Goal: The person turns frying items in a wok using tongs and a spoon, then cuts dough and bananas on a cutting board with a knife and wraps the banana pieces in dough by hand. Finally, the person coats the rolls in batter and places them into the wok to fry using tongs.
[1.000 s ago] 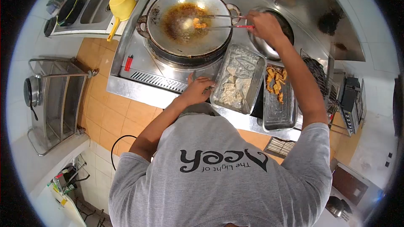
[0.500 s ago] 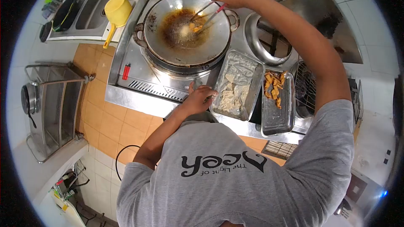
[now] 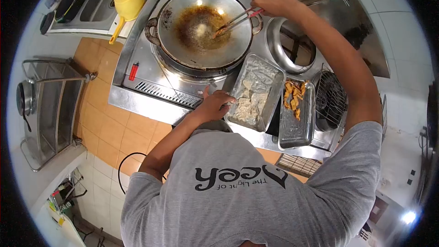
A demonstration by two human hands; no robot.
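My right hand (image 3: pixel 277 1) is closed around metal tongs (image 3: pixel 244 16) with red on the grips, above the right side of a large wok (image 3: pixel 173 55). The tongs' tips point down into dark oil (image 3: pixel 194 43), at a browned fried piece (image 3: pixel 221 32). A small pale piece (image 3: pixel 201 29) shows mid-oil. My left hand (image 3: pixel 214 106) is by the counter's front edge, fingers apart, their tips at the left rim of a metal tray (image 3: pixel 266 59) with battered pieces (image 3: pixel 249 107). Whether they touch the rim I cannot tell.
A second tray (image 3: pixel 296 138) with fried pieces (image 3: pixel 295 95) stands right of the first. Beyond it are a wire rack (image 3: pixel 330 98) and a metal burner ring (image 3: pixel 273 41). A red lighter (image 3: pixel 133 71) lies left; a yellow dipper (image 3: pixel 129 3) sits by the sink (image 3: pixel 98 9).
My right hand has shifted right and slightly toward me with the tongs. The fried piece at their tips has moved right in the wok. My left hand has stayed near the tray.
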